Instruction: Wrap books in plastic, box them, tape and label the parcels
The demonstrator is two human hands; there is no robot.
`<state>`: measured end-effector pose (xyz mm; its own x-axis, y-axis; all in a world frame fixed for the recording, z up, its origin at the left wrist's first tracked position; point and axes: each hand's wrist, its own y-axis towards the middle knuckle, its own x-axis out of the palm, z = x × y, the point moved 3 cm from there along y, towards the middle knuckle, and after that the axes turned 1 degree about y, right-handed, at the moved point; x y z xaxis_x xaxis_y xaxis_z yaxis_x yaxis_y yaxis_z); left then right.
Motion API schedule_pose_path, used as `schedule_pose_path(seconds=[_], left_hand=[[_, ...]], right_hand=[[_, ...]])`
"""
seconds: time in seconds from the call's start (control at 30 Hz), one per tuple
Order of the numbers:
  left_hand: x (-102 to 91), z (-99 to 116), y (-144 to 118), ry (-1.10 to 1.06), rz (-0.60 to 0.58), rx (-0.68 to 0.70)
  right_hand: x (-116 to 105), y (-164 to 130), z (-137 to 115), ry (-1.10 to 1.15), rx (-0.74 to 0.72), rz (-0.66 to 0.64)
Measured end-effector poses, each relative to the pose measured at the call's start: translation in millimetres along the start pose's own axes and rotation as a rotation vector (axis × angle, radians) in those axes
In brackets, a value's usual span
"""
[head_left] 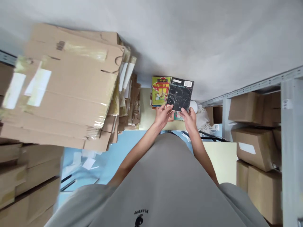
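A black book with a white barcode label near its top is gripped by its lower edge between both hands. My left hand pinches the lower left corner, thumb lying on the cover. On the lower right, my right hand holds it the same way, fingers mostly hidden underneath. Just left of the black book lies a yellow-green book with a red title band, on top of other books. Beneath the hands, another colourful book shows in part on the pale tabletop.
A tall stack of flattened cardboard boxes leans in from the left. Metal shelving with cardboard boxes stands on the right. A white roll and crumpled white material sit right of the hands. Paper scraps litter the blue floor.
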<state>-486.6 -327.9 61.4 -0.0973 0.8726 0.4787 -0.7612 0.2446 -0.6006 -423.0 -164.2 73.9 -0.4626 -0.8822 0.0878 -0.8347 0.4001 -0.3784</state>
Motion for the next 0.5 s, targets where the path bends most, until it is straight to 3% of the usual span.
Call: schedule_pose_path(seconds=[0.13,0.3,0.4,0.5], left_hand=[[-14.0,55.1,-44.3,0.097,-0.061,0.22],[-21.4,120.9,-120.5,0.304,0.039,0.506],[-36.0,157.8,-177.8,0.516,0.194,0.735],[-81.5,197.7,-220.9,0.734,0.433,0.932]], right_hand=[[19.7,-10.9,-50.8,0.015,-0.068,-0.145],[64.8,-8.2,-104.7,0.052,-0.172,-0.292],[102.6,-16.8,-126.4,0.054,-0.209,-0.394],[144.0,-30.9,-138.7,0.04,-0.244,-0.498]])
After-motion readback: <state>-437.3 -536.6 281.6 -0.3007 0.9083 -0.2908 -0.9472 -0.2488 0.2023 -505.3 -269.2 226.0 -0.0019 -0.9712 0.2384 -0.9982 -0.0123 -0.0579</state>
